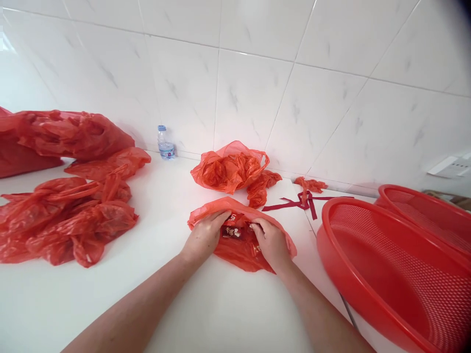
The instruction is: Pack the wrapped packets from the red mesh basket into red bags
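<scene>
In the middle of the white table lies a thin red plastic bag, spread open between my hands. Inside it are small wrapped packets: a red packet with pale lettering, and a dark red packet with a white floral print. My left hand is closed on the bag's left side, fingertips beside the red packet. On the right side, my right hand has its fingers bent inward and closed on the bag, near the packets. Part of another red wrapper with yellowish print shows by my right wrist.
Crumpled red bags lie behind, near the tiled wall. More red bags are heaped at left. A water bottle stands by the wall. Dark red ribbon lies right of centre, beside red mesh baskets.
</scene>
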Available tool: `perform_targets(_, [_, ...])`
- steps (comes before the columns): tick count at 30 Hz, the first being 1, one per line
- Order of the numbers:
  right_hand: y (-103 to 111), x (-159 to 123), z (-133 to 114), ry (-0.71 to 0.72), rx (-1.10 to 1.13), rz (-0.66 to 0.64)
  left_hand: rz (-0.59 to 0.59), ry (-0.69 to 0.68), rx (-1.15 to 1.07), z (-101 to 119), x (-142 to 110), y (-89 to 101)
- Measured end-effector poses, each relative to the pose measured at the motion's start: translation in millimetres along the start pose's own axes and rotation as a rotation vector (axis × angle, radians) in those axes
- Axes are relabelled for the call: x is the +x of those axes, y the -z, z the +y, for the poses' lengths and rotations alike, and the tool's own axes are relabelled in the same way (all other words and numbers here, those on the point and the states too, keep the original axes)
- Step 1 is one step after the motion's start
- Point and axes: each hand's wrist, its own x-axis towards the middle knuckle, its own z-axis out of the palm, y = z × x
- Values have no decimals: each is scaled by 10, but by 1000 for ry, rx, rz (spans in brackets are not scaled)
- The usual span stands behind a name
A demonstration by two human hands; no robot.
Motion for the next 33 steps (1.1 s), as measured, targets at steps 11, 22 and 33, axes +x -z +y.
perform_targets(11, [-67,-29,-6,179,7,89,88,-96,6,0,-8,-2])
perform_targets(22, [208,-72,49,141,-232,49,-135,17,70,76,-64,-32])
perform_targets(33, [345,7,185,21,-655,-44,21,109,-23,71,13,39])
